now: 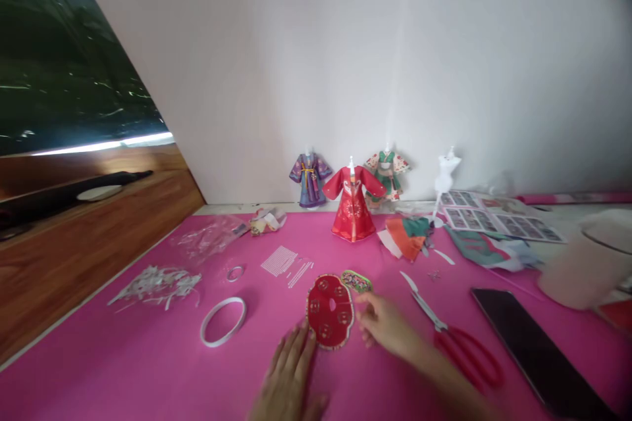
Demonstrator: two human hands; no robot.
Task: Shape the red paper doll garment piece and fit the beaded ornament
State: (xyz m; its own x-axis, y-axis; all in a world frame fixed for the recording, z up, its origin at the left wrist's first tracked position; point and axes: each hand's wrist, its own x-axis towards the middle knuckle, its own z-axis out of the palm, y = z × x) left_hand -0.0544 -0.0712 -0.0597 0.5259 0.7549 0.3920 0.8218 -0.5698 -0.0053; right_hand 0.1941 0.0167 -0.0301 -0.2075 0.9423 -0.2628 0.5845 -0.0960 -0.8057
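Note:
A red scalloped fabric piece (330,325) with a pale patterned border and several round motifs lies flat on the pink table cover. My left hand (290,368) lies flat, fingers stretched out, with its fingertips at the piece's lower left edge. Just off the piece's right edge is my right hand (388,325), its fingers curled together; whatever they may pinch is too small to make out. Above that hand sits a small green-rimmed tray (366,284) of multicoloured beads. Red-handled scissors (441,327) lie to the right, blades slightly apart.
Miniature dresses in purple (309,181), red (351,207) and green (388,174) stand at the back, near a bare white mannequin (446,174). A tape roll (205,322) and paper scraps (157,284) lie left; a dark phone (530,345) and beige container (573,270) are right.

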